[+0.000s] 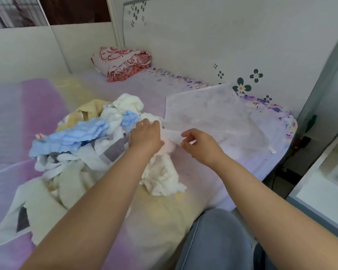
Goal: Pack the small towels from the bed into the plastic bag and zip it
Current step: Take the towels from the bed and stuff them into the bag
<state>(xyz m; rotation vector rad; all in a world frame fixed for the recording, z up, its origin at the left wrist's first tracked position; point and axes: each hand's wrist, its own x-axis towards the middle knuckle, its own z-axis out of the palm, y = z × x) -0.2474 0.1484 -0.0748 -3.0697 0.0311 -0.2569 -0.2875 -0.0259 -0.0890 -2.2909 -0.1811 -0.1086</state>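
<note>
A loose pile of small towels (82, 145), white, blue and pale yellow, lies on the bed (213, 172) in the middle left. A clear plastic bag (213, 114) lies flat to the right of the pile, its zip tab at the near right corner. My left hand (146, 135) rests on a white towel (162, 176) at the pile's right edge, fingers curled into the cloth beside the bag's mouth. My right hand (199, 145) pinches the near left edge of the bag between thumb and fingers.
A folded red-patterned blanket (123, 62) sits at the far end of the bed by the wall. The bed's right edge drops to a floor with cables (287, 166). A white cabinet top (320, 184) stands at the right. My knee in jeans (213, 240) is at the bottom.
</note>
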